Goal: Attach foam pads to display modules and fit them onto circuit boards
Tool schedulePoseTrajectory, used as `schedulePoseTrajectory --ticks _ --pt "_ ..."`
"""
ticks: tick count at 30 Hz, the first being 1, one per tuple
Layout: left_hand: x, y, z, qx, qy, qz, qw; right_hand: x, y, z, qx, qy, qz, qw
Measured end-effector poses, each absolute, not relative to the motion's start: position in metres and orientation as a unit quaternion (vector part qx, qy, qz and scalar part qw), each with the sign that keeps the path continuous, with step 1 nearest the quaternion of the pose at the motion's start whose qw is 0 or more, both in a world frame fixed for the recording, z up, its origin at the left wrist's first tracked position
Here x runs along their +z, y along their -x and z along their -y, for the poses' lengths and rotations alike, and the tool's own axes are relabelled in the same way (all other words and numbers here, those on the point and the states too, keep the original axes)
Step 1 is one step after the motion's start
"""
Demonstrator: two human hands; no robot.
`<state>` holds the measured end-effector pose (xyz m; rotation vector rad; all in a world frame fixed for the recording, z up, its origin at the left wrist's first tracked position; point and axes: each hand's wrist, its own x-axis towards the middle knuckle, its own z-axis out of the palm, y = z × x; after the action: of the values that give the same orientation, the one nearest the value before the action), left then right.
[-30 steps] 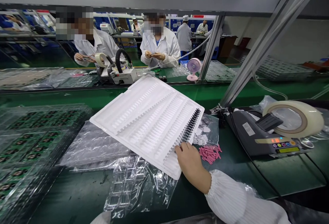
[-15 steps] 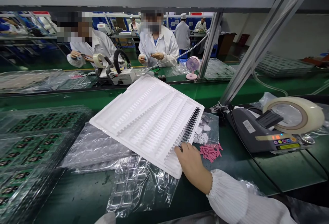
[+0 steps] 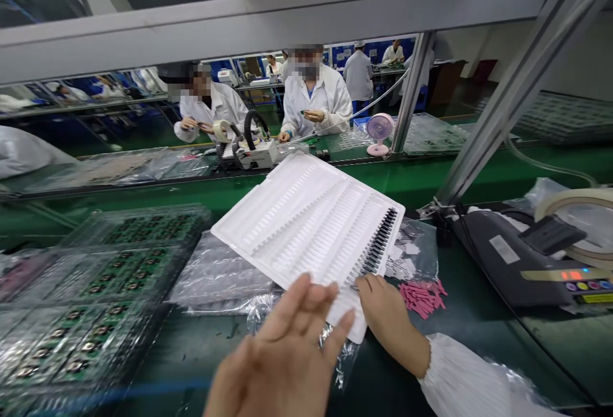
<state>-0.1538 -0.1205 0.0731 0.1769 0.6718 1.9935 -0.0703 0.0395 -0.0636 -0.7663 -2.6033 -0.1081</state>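
A white plastic tray [image 3: 268, 225] with slotted rows lies tilted across the bench. Small black parts [image 3: 380, 237] fill much of its right-hand row. My right hand [image 3: 385, 315] rests at the near end of that row, fingers curled down and closed; what they hold is hidden. In the foreground my left hand [image 3: 282, 347] is raised, palm showing and fingers stretched out, with nothing in it. It overlaps the tray's near edge in view. Pink strips [image 3: 423, 297] lie in a pile just right of my right hand, near a clear bag with white pieces [image 3: 402, 260].
Stacked clear trays of green circuit boards [image 3: 96, 289] stand on the left. Clear packaging [image 3: 215, 276] lies partly under the white tray. A tape dispenser [image 3: 507, 264] with a cable is at right. Across the bench are a pink fan [image 3: 380, 128] and co-workers in white coats [image 3: 318, 94].
My left hand has come up from the bottom edge into the middle foreground. My right hand stays at the tray's black row. The camera has turned, shifting the scene rightward.
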Motion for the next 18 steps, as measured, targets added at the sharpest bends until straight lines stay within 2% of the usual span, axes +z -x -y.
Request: schedulePoseTrajectory --ticks 4,9,18 --pt "0.078 0.143 0.094 0.787 -0.072 -0.204 0.577 -0.068 0.070 -0.037 -0.025 0.293 0.930 0.220" --pt "0.074 0.138 0.094 0.792 -0.088 -0.192 0.573 -0.069 0.071 -0.035 -0.003 0.307 0.926 0.219" --pt "0.065 0.135 0.085 0.769 -0.110 -0.358 0.517 -0.061 0.065 -0.037 0.099 0.302 0.912 0.260"
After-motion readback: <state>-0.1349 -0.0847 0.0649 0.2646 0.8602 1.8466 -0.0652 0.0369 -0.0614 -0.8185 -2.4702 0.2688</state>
